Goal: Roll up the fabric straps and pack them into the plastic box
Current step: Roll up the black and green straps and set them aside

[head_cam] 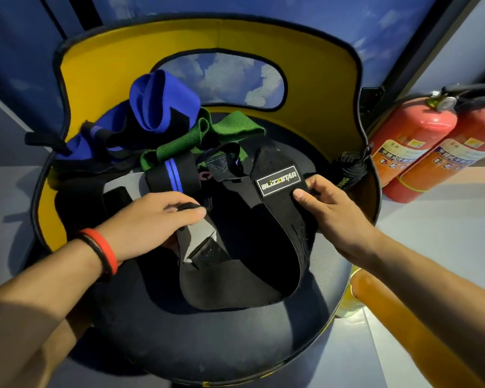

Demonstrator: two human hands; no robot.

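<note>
I see the black BLIZZSTAR strap unrolled in a U; blue strap and green strap heaped behind it

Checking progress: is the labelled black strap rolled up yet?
Not rolled: the black strap sags in a loop between left hand and right hand.

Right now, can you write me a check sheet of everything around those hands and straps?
Surface: black seat with yellow back.
Job's things: black strap held; blue strap, green strap, striped strap piled behind; box not seen.
Clutter: black bundle at seat's right edge.
Hands: left hand pinches one strap end; right hand grips the labelled end.
Cables: nothing seen.
Surroundings: fire extinguishers on the right, blue wall.
</note>
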